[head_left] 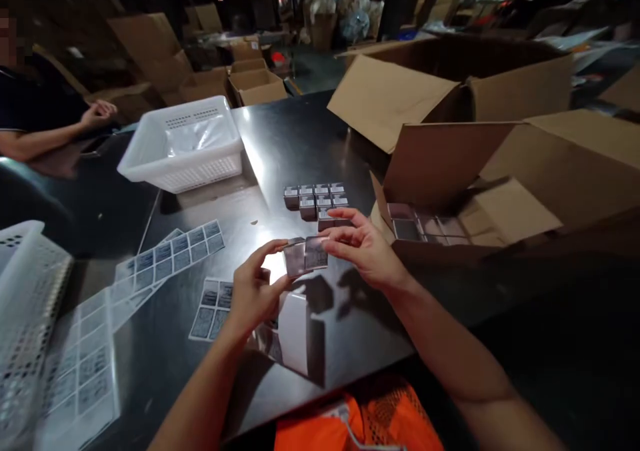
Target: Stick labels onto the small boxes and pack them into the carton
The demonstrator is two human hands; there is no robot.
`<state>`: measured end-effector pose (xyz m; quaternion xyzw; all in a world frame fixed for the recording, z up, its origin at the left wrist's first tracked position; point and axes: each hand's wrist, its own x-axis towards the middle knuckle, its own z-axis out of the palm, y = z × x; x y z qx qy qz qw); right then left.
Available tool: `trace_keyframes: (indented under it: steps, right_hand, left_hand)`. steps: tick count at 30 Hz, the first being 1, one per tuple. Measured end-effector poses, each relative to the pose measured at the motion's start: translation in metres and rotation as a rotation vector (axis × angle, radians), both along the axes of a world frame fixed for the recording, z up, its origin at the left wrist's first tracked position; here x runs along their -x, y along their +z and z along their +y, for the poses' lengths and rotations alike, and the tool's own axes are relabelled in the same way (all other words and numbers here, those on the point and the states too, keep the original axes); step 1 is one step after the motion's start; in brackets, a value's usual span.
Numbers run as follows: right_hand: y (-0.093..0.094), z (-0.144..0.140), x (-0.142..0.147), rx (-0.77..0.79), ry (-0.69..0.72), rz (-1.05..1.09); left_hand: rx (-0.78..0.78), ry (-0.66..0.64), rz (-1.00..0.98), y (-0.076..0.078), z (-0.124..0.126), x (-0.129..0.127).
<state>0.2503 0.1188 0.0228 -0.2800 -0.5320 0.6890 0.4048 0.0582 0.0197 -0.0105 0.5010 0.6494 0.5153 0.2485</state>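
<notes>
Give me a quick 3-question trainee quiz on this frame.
1. True or false: both hands hold the small box.
2. What lies on the table left of the left hand? A) label sheets B) scissors C) tape
3. Where do the grouped small boxes sit relative to the held one?

Key: 1 true. 2 A, label sheets. 3 Just beyond it, beside the open carton, past the right hand.

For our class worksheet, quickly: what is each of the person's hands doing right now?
Left hand: closed on the small box, pinching its left end.
Right hand: closed on the same small box, fingers at its right end.
</notes>
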Motion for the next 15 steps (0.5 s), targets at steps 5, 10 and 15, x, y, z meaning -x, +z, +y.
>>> trace_keyframes:
  steps: [5, 10, 15]
  right_hand:
    - [-0.002, -0.012, 0.004, 0.008, 0.051, -0.097]
    - [-0.003, -0.012, 0.005, -0.033, 0.032, -0.178]
    - [-0.002, -0.011, 0.004, -0.027, 0.017, -0.217]
  left_hand:
    - [-0.019, 0.008, 0.063, 0.003, -0.002, -0.005]
    - [-0.027, -0.022, 0.098, 0.007, -0.001, -0.008]
    - [-0.067, -0.043, 0.114, 0.008, -0.003, -0.008]
